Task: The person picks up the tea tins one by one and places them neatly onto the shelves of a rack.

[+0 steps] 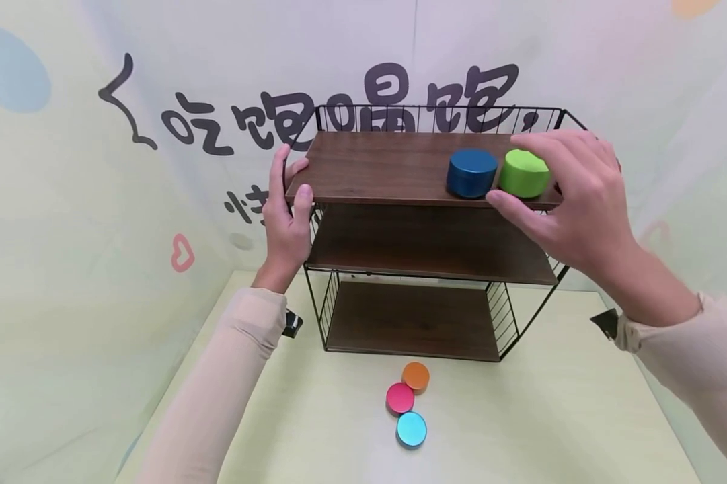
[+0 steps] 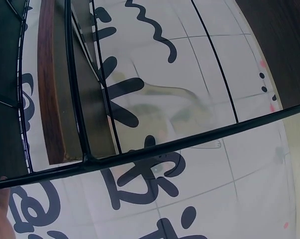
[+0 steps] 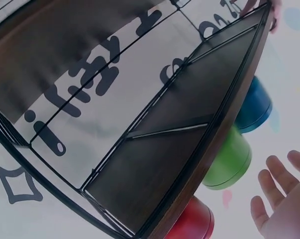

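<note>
A three-tier rack with dark wood boards and black wire sides, the shelf [image 1: 375,168], stands on the table. My left hand [image 1: 287,218] holds its top left corner, the thumb at the board's front edge. On the top board at the right sit a dark blue tin [image 1: 472,173] and a lime green tin [image 1: 524,175]. My right hand [image 1: 581,188] is beside the green tin, thumb and fingers spread; the right wrist view shows a gap between them. A red tin [image 3: 192,221] appears there too, at the shelf's end, mostly hidden behind the right hand in the head view.
On the table [image 1: 490,417] in front of the shelf, an orange tin [image 1: 415,376], a pink-red tin [image 1: 400,398] and a light blue tin [image 1: 411,429] lie close together. A printed cloth [image 1: 157,302] hangs behind and at the sides.
</note>
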`<state>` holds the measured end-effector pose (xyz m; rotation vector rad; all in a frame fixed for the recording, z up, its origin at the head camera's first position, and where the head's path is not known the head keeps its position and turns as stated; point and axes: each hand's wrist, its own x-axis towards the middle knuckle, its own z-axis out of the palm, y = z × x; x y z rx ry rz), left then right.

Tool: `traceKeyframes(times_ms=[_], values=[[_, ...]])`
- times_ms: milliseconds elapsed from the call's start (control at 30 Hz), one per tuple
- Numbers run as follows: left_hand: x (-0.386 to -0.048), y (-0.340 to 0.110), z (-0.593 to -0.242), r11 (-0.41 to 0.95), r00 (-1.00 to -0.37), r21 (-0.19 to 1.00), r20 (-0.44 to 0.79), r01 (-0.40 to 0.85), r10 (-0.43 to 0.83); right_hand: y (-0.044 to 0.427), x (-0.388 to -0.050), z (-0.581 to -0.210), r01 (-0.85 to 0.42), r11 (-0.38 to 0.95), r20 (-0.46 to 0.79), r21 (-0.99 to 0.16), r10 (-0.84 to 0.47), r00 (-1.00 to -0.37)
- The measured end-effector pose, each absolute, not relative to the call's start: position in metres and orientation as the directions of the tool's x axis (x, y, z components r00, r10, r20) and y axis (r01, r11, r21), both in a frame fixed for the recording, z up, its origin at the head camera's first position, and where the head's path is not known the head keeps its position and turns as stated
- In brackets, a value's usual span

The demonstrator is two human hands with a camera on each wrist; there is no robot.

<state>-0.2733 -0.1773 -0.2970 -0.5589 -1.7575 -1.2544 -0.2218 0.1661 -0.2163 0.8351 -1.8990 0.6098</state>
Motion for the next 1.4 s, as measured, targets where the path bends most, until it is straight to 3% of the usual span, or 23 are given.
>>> traceKeyframes(times_ms=[267, 633, 1033, 1400], values=[[-0.285, -0.182, -0.306, 0.399, -0.513, 0.516, 0.849, 0.758, -0.124, 0.163, -0.201, -0.237, -0.810, 0.577, 0.941, -0.105, -0.207, -0.269], [-0.285, -0.182, -0.307, 0.405, -0.508, 0.514, 0.851, 0.757, -0.131, 0.158, -0.185, -0.284, -0.843, 0.530, 0.922, -0.096, -0.273, -0.276], [-0.256, -0.167, -0.285, 0.394, -0.512, 0.522, 0.847, 0.756, -0.140, 0.153, -0.177, -0.338, -0.848, 0.512, 0.851, -0.137, -0.377, -0.366], [-0.253, -0.166, -0.282, 0.384, -0.521, 0.533, 0.841, 0.754, -0.144, 0.145, -0.170, -0.379, -0.841, 0.492, 0.791, -0.225, -0.411, -0.452]])
